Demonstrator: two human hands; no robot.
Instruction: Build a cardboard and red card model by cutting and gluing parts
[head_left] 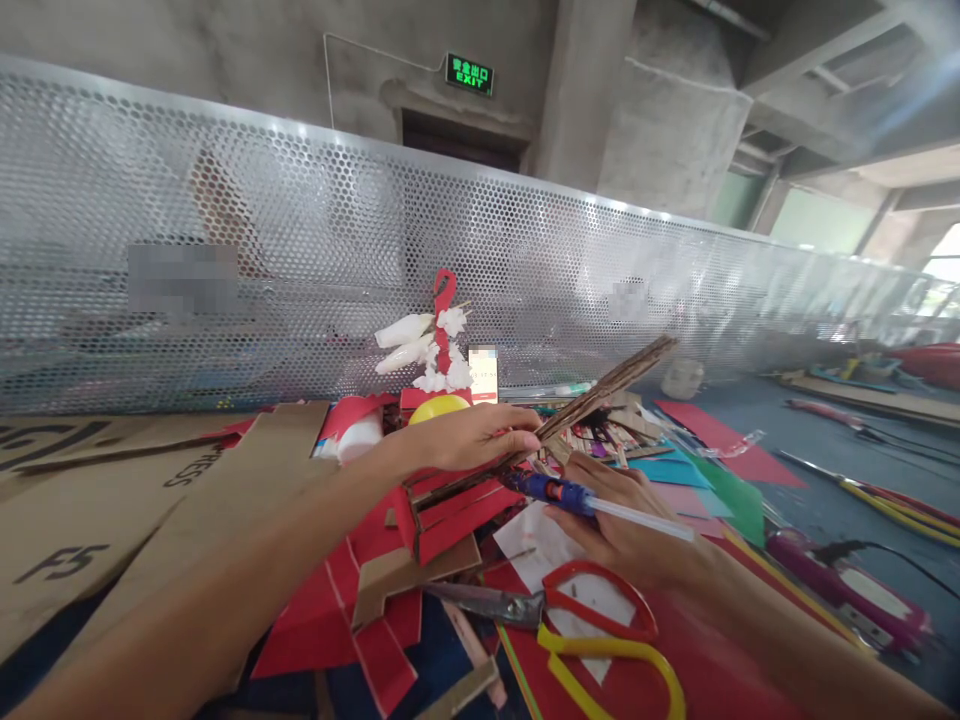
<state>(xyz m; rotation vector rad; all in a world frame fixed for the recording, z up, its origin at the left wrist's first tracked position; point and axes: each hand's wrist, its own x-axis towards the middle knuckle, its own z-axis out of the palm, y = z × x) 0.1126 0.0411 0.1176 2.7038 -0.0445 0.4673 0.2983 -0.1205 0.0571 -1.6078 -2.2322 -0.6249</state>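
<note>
My left hand (480, 436) reaches in from the left, its fingers closed on a long brown strip (611, 388) that looks like rough cardboard and slants up to the right. My right hand (611, 500) is wrapped round a blue glue gun (551, 490), and a whitish glue stick (641, 518) juts out of its back end. Below the hands lies a red cardboard piece (461, 522) with brown edges; the glue gun's nozzle is near it, partly hidden. Scissors (517, 606) with one red and one yellow handle rest in front, blades pointing left.
Red sheets (315, 620) and cardboard scraps (412, 580) cover the near table. Flattened cardboard (112, 500) lies left. Behind stand a red construction with white flowers (450, 370), a lit phone (484, 375) and a perforated metal screen (525, 260). A purple tool with a cord (847, 590) lies right.
</note>
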